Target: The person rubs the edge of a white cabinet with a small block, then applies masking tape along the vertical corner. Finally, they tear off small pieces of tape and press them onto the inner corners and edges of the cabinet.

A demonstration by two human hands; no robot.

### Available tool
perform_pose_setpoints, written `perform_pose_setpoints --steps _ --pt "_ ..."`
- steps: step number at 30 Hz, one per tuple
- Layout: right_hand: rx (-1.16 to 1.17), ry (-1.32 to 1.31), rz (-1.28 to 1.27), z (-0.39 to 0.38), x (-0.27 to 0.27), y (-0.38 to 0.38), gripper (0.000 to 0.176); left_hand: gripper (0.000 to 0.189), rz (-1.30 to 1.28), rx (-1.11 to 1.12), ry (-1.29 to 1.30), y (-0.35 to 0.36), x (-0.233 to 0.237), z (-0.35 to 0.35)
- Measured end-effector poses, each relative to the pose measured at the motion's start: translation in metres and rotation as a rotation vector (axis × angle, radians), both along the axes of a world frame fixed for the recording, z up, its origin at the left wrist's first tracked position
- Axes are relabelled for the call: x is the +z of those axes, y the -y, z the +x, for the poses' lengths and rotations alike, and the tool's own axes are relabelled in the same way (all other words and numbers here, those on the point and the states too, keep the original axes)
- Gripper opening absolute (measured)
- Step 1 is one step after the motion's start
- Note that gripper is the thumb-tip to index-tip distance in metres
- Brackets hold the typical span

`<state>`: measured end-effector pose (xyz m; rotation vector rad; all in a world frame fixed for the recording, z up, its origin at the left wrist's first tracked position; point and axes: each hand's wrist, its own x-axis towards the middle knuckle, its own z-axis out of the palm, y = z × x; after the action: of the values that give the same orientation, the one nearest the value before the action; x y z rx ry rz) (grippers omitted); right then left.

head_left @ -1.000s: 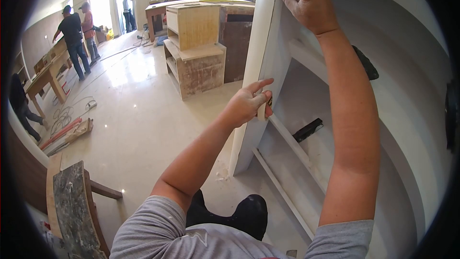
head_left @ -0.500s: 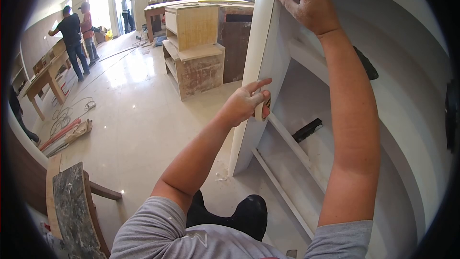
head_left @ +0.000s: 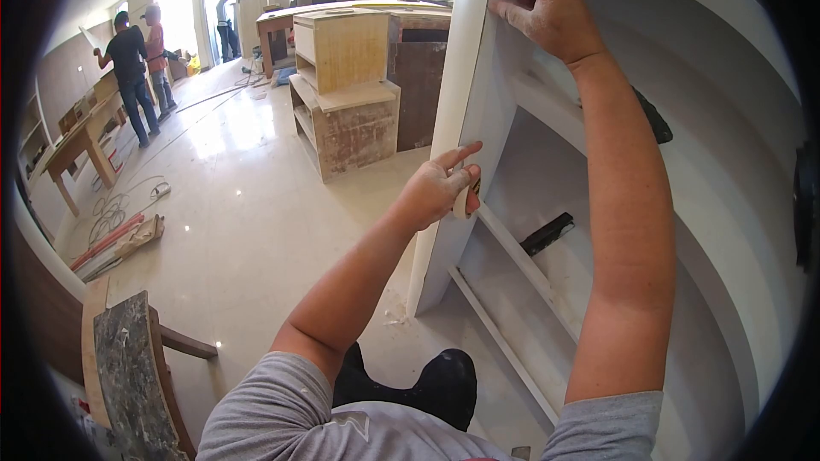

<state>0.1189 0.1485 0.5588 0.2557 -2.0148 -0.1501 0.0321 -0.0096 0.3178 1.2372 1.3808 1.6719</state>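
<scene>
A tall white panel [head_left: 457,111] stands upright in front of me, the side of a white shelf unit. My left hand [head_left: 442,188] is closed on a roll of tape [head_left: 462,203] at the panel's front edge, with its index finger stretched along the panel. Higher up, my right hand [head_left: 547,10] is at the top of the panel, thumb and fingers curled toward its edge. Whatever lies between those fingertips is too small to make out.
A black tool [head_left: 547,234] rests on a lower shelf, and a dark object [head_left: 653,115] lies behind my right forearm. Wooden cabinets [head_left: 354,128] stand beyond the panel. Several people are at the back left. A stained board [head_left: 137,367] is at the lower left.
My left hand has shifted very slightly down; my right hand stays at the panel's top. In the background, the person in dark clothes has changed arm position and a pale sheet shows there.
</scene>
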Motion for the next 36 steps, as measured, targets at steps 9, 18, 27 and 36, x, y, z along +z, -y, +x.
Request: perform_pose_setpoints --steps 9,18,27,36 --pt "-0.088 0.136 -0.107 0.012 0.004 0.02 0.054 0.057 -0.03 0.087 -0.07 0.008 0.01 0.017" --pt "-0.104 0.15 -0.109 0.012 0.005 0.022 0.056 0.061 -0.052 0.112 -0.104 0.016 0.015 0.019" --pt "-0.125 0.146 -0.082 0.01 0.006 0.019 0.06 0.062 -0.038 0.111 -0.067 0.015 0.013 0.019" --pt "-0.18 0.182 -0.107 0.014 0.004 0.027 0.068 0.064 -0.023 0.104 -0.066 0.014 0.011 0.016"
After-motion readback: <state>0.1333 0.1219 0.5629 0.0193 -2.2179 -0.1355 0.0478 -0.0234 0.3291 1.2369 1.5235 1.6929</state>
